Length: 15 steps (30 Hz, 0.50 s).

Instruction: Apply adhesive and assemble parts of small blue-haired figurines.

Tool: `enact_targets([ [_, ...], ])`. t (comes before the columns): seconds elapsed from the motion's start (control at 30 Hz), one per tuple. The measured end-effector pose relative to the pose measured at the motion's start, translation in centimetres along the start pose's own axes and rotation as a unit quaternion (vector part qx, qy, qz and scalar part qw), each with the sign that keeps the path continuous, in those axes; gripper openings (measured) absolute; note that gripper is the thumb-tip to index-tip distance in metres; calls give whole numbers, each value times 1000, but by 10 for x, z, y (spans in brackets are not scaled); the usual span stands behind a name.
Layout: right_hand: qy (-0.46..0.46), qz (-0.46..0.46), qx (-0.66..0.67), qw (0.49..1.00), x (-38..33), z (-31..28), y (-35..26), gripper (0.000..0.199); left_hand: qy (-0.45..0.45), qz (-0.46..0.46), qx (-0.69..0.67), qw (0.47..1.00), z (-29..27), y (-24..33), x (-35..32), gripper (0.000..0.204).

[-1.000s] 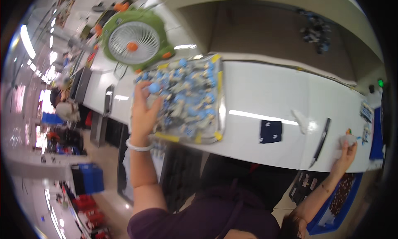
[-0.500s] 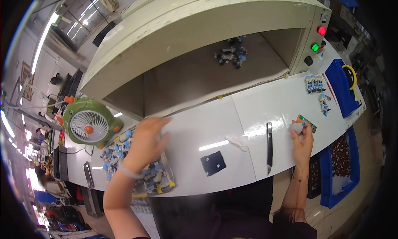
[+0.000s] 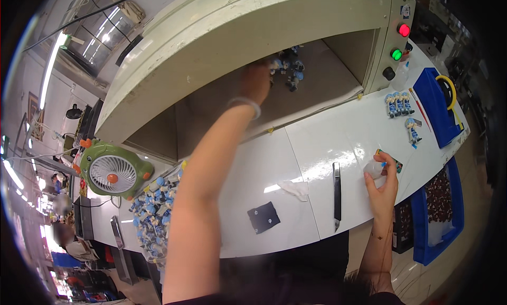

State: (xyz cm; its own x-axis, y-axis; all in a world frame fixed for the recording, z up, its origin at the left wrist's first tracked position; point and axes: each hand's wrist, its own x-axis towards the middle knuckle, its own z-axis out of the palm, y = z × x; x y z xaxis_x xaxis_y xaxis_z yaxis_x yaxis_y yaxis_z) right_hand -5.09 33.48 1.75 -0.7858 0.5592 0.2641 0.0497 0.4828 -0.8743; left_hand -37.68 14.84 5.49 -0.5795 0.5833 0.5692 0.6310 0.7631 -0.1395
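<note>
Up inside the big beige box [image 3: 222, 54], the left hand [image 3: 257, 80] is right by the little blue-and-white figures [image 3: 295, 81], so I'd go gently and not bump any. Right hand [image 3: 386, 190] is part-curled round a small clear bottle [image 3: 374, 169], best held steady imo. Left fingers are blurry and shadowed, can't tell how open or whether they've grabbed anything.
</note>
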Motion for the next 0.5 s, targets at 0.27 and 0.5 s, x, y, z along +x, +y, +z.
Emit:
enact_targets([
  [0.27, 190, -122, 2, 974, -15, -5, 12, 40, -250, -314, -683, 610, -166, 31, -130, 32],
  [0.5, -156, -249, 156, 943, -93, 32, -68, 29, -291, -378, -766, 431, -242, 92, -246, 29],
])
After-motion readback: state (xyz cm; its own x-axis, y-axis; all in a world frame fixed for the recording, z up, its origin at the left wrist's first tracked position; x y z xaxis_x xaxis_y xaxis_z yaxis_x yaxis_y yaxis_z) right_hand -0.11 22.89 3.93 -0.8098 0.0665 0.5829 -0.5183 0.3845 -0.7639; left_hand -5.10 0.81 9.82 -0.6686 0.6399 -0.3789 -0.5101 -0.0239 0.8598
